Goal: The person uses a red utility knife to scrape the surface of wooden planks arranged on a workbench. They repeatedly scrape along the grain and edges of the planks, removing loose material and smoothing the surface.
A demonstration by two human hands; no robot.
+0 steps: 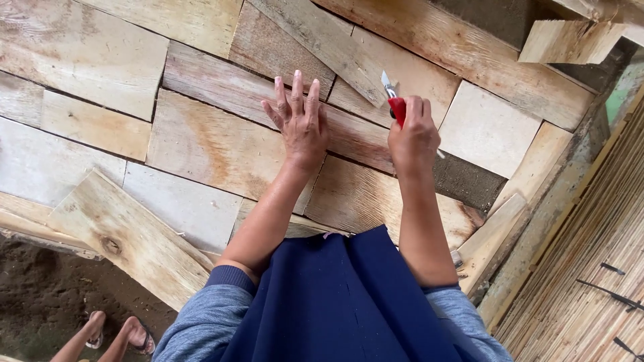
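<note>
Rough, matt, unfinished wood planks (215,144), pale with brown grain and 1 dark knot; the knife (394,100) has a glossy red plastic handle and a bare metal blade; dark blue cloth (335,302) looks smooth and matt

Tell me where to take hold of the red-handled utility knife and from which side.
Grip the red-handled utility knife by its red handle, coming from the near, body side, as the right hand does now. The bare blade sticks out at the far end, pointing away over the wooden boards, so that end is best left alone. The left hand lies flat on the boards beside it, clear of the blade.
</note>
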